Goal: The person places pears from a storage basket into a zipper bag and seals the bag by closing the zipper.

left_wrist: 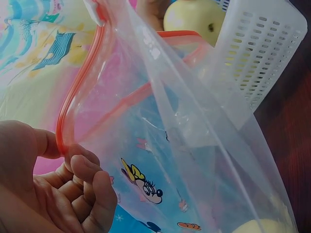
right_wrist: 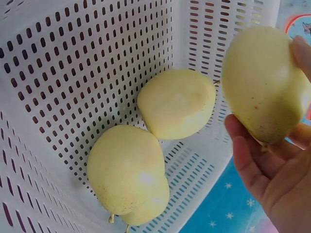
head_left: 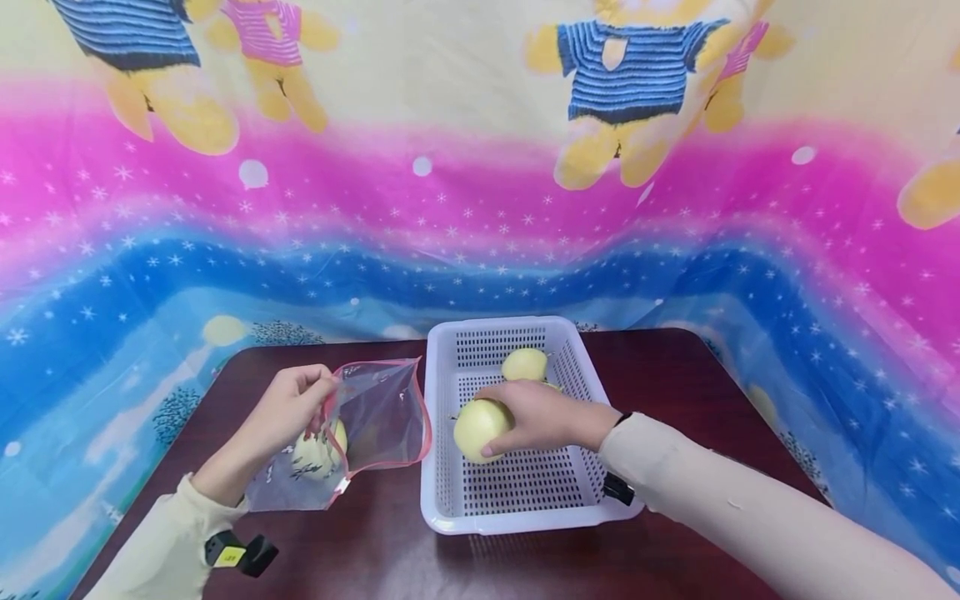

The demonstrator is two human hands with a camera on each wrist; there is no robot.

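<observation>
My left hand pinches the red zip edge of a clear plastic zip bag, whose mouth gapes toward the basket. Cartoon prints mark the bag's side in the left wrist view, and a yellow pear lies inside it. With fingers and thumb round it, my right hand holds another pear above the left part of a white slotted basket. Several more pears remain in the basket: one alone and two overlapping, the larger pear partly covering a smaller-looking pear.
A dark reddish-brown table carries the basket and bag. Behind it hangs a printed cloth with bears and snowflakes, which also runs along both sides. Black wrist devices sit at the cuffs.
</observation>
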